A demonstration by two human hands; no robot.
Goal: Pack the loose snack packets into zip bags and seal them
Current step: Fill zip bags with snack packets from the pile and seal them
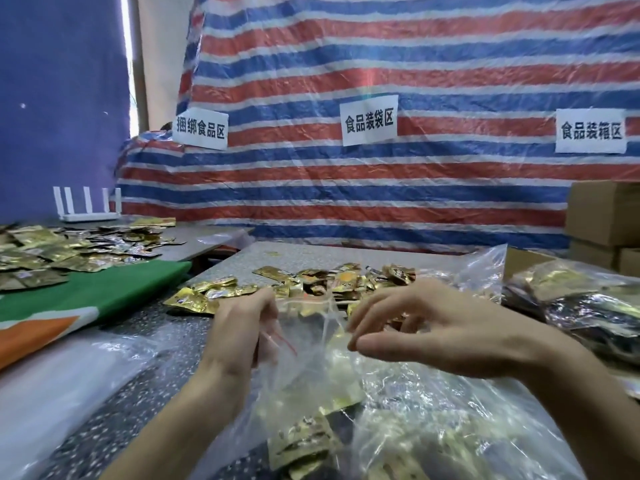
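Zip bag (313,372) mouth pinched by L hand (239,327) & R hand (415,327); slick film may slip, packets (304,445) spill, zip misalign

Striped tarp (381,64) backdrop — purple wall (59,98), speckled table (156,320).

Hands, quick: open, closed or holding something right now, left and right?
Left hand: holding, fingers curled on the left edge of the clear zip bag at its mouth.
Right hand: holding, thumb and forefinger pinch the bag's right edge.
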